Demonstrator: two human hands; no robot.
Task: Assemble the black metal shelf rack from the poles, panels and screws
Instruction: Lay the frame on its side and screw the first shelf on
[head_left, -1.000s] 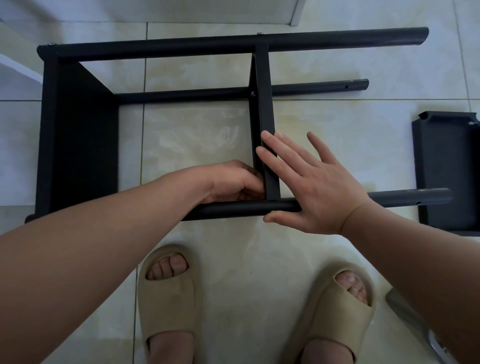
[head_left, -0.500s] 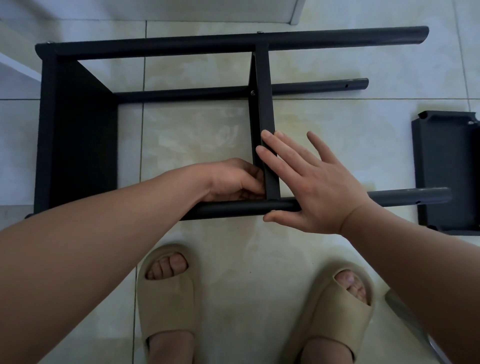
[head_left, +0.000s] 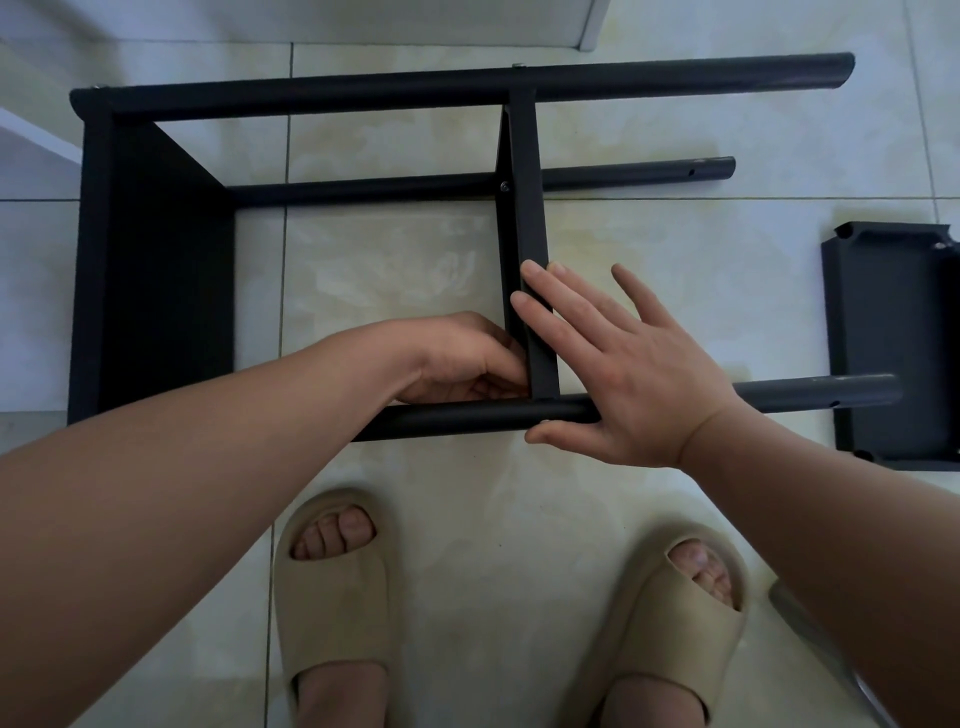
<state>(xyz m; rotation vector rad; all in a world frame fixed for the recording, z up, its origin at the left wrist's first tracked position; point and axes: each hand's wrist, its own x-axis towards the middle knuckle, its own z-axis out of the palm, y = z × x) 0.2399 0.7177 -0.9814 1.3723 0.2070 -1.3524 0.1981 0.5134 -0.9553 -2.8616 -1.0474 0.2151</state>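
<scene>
Rack: we see the black metal shelf rack (head_left: 156, 270) lying on its side on the pale tiled floor (head_left: 389, 260), centre frame.
Left hand (head_left: 462, 364): fingers curled into the corner where the thin black middle panel (head_left: 524, 208) meets the near round black pole (head_left: 467, 415). What they pinch is hidden.
Right hand (head_left: 634, 374): fingers spread flat, pressing on both panel and pole.
Risk: if that pressure eases, we judge the holes could drift apart and a screw could bind or drop.

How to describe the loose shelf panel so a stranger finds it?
Find the black rack frame on the floor. Past its pole ends, at the right edge, lies the loose panel. Unlike the end panel and the middle panel, it lies flat.
</scene>
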